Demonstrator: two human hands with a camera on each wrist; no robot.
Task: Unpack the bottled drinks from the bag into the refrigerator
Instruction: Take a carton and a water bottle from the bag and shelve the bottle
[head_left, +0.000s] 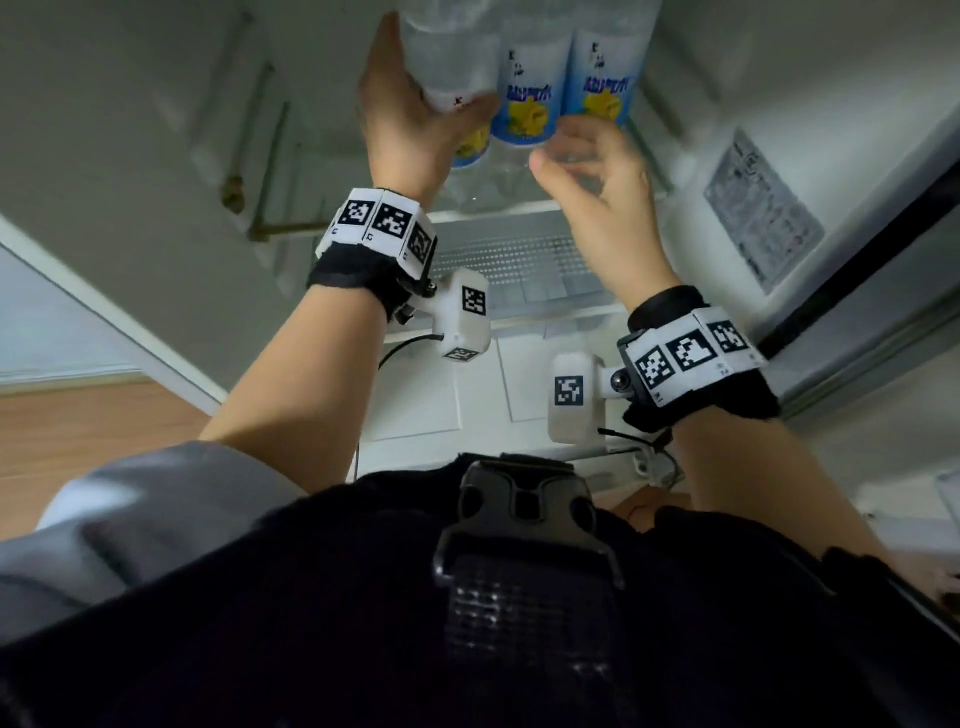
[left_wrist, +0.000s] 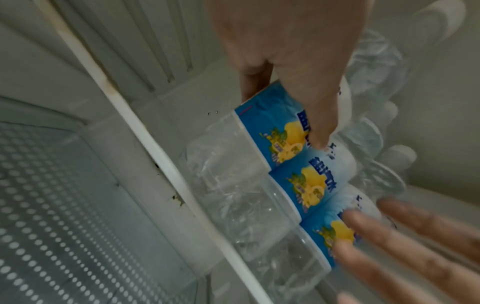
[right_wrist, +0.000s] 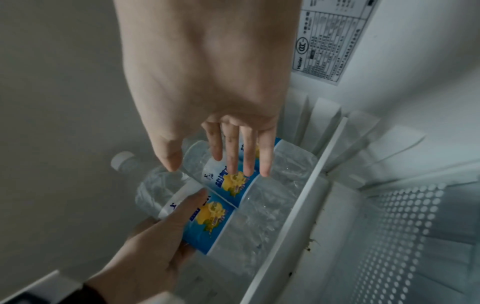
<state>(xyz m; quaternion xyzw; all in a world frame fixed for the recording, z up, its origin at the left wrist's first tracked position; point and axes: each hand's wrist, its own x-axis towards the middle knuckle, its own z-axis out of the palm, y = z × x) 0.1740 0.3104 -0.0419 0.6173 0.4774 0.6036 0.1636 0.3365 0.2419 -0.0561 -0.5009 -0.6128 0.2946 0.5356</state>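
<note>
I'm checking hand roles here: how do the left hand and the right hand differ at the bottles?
The left hand grips the leftmost bottle, thumb across its label; the right hand holds nothing. The left hand's fingers wrap the bottle; the right hand's fingers are straight and spread, by the rightmost bottle. Both reach into the refrigerator.
</note>
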